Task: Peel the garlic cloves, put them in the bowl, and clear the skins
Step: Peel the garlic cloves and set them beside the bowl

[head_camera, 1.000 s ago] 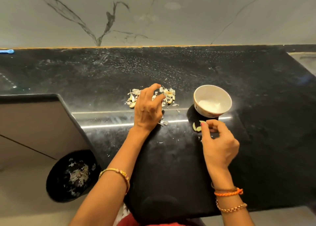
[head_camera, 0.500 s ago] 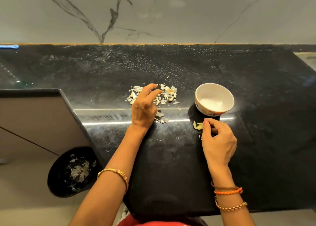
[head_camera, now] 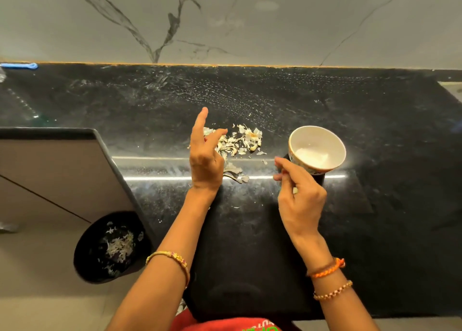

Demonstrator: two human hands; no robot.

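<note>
A pile of papery garlic skins (head_camera: 241, 143) lies on the black counter (head_camera: 250, 243), with a larger skin piece (head_camera: 233, 172) just in front of it. My left hand (head_camera: 205, 160) hovers at the pile's left edge, index finger and thumb stretched out, holding nothing. A white bowl (head_camera: 300, 134) with a patterned outside stands to the right of the pile; I see no cloves inside it. My right hand (head_camera: 300, 195) is raised just left of the bowl, fingers curled round a pale garlic clove (head_camera: 295, 190) that shows between them.
A black bin (head_camera: 86, 250) with skins in it stands on the floor at lower left. A grey-brown panel (head_camera: 50, 175) juts from the left beside the counter. A blue object (head_camera: 20, 66) lies at the back left, against the marble wall.
My right hand has picked the cloves up from the counter in front of the bowl and lifted them. My left hand has risen off the skin pile and its fingers have straightened.
</note>
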